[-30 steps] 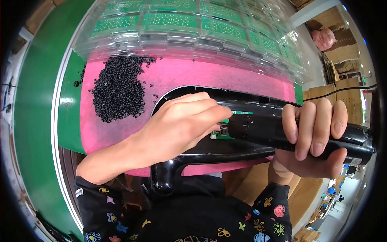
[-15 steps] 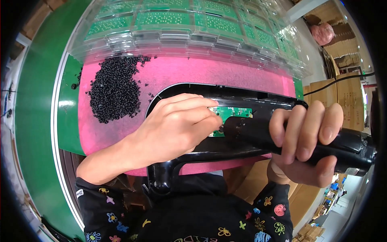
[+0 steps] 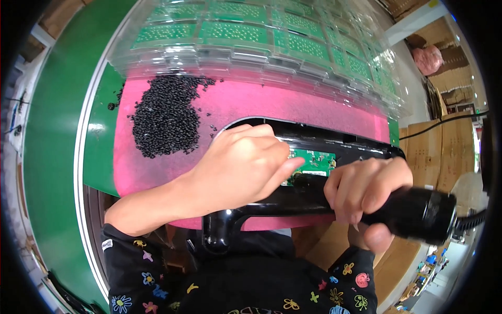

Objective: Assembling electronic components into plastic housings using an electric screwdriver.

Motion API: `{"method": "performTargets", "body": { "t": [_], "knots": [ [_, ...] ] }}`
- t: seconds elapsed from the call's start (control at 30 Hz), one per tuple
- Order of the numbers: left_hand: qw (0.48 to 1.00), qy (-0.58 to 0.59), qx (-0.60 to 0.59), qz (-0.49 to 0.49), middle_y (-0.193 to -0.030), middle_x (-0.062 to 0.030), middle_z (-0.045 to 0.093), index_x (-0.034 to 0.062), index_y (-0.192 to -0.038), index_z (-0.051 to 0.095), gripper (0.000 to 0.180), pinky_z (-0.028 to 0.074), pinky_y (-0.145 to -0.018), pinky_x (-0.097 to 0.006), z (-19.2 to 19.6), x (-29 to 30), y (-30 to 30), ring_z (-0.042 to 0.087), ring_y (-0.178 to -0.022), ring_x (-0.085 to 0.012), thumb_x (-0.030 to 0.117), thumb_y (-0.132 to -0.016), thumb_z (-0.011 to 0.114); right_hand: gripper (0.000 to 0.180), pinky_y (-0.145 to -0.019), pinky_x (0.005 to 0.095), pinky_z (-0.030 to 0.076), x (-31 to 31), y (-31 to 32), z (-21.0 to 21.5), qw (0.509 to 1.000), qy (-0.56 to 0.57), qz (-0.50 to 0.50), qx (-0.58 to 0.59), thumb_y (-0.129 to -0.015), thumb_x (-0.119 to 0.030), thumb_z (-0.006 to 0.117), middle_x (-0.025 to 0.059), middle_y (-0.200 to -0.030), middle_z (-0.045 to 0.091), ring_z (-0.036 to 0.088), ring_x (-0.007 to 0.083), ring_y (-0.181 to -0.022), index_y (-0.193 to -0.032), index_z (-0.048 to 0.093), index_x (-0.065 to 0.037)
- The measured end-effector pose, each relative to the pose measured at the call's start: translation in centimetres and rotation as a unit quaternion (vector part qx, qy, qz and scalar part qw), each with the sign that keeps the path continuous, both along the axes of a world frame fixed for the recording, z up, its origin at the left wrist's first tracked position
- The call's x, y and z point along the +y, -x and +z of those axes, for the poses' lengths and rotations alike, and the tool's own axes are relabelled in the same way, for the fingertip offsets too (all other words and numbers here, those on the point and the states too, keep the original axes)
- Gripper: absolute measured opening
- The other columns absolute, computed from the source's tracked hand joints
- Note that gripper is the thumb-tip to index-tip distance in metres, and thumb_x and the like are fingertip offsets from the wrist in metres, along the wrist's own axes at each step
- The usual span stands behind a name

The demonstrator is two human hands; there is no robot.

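A long black plastic housing [image 3: 293,208] with a handle-like stub at its left end lies across the front of the table. Inside it sits a green circuit board [image 3: 318,159]. My left hand [image 3: 243,162] rests over the housing's left part, fingers curled and thumb pointing at the board; whatever the fingertips hold is hidden. My right hand [image 3: 366,188] is wrapped around a black electric screwdriver [image 3: 415,212], which slants with its nose toward the board and its cord trailing right. The bit's tip is hard to make out against the dark housing.
A heap of small black screws [image 3: 166,118] lies on a pink mat [image 3: 246,102] to the left. Behind stand stacked clear plastic trays [image 3: 235,39] holding green boards. Cardboard boxes [image 3: 423,157] and a black cable [image 3: 444,121] are at the right.
The screwdriver and my right hand have shifted left and slightly down, its nose now lower over the board. My left fingers have drawn in. The whole view has shifted a little.
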State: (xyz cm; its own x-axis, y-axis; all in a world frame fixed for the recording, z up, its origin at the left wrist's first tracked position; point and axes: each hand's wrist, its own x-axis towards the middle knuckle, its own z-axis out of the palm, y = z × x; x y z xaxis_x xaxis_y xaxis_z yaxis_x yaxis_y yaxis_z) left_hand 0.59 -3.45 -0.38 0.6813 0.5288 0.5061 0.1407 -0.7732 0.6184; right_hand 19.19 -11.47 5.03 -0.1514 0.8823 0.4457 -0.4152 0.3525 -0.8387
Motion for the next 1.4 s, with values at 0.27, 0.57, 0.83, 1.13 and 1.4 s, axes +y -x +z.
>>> {"method": "performTargets", "body": {
  "t": [0.27, 0.57, 0.83, 1.13, 1.4],
  "knots": [
    [0.998, -0.013, 0.060, -0.006, -0.075, -0.0102, 0.053, 0.0009, -0.082, 0.057, 0.015, 0.047, -0.068, -0.037, 0.2, -0.3, 0.1, 0.056, -0.074, -0.0274, 0.012, -0.086, 0.065, 0.031, -0.052, 0.0339, 0.048, 1.0, -0.1, 0.7, 0.993, -0.019, 0.080, -0.089, -0.075, -0.014, 0.085, 0.0080, -0.069, 0.064, 0.061, 0.0214, -0.054, -0.089, 0.060, -0.002],
    [0.994, -0.049, 0.093, -0.037, -0.083, -0.0040, 0.058, 0.0048, -0.087, 0.064, 0.013, 0.047, -0.071, -0.034, -1.4, -0.1, 0.4, 0.058, -0.082, -0.0211, 0.013, -0.079, 0.071, 0.037, -0.050, 0.0311, 0.046, 1.0, 0.5, -0.5, 0.999, -0.015, 0.038, -0.025, -0.073, -0.012, 0.084, 0.0061, -0.065, 0.061, 0.059, 0.0193, -0.052, -0.095, 0.056, -0.002],
    [0.994, -0.071, 0.071, -0.053, -0.079, -0.0026, 0.054, 0.0075, -0.080, 0.060, 0.014, 0.045, -0.070, -0.033, -1.6, -0.4, 0.5, 0.056, -0.081, -0.0191, 0.016, -0.081, 0.070, 0.035, -0.053, 0.0317, 0.048, 1.2, -0.2, 0.0, 0.992, -0.027, 0.104, -0.064, -0.075, -0.013, 0.084, 0.0056, -0.069, 0.062, 0.060, 0.0189, -0.055, -0.094, 0.056, -0.002],
    [0.993, -0.091, 0.054, -0.043, -0.081, -0.0023, 0.054, 0.0076, -0.082, 0.061, 0.013, 0.044, -0.070, -0.033, -1.9, -0.5, 0.6, 0.056, -0.083, -0.0185, 0.018, -0.082, 0.069, 0.031, -0.055, 0.0314, 0.047, 1.6, 0.8, 0.4, 0.995, 0.044, 0.080, -0.044, -0.074, -0.013, 0.083, 0.0045, -0.066, 0.060, 0.058, 0.0175, -0.054, -0.089, 0.057, -0.004],
    [0.995, -0.076, 0.042, -0.056, -0.073, -0.0027, 0.057, 0.0089, -0.072, 0.061, 0.011, 0.047, -0.068, -0.036, -2.2, -0.5, 0.7, 0.060, -0.077, -0.0215, 0.018, -0.074, 0.067, 0.037, -0.053, 0.0322, 0.050, 1.0, -0.3, 0.2, 0.992, -0.038, 0.085, -0.089, -0.076, -0.016, 0.085, 0.0049, -0.070, 0.062, 0.061, 0.0190, -0.056, -0.096, 0.056, -0.003]
  ]
}}
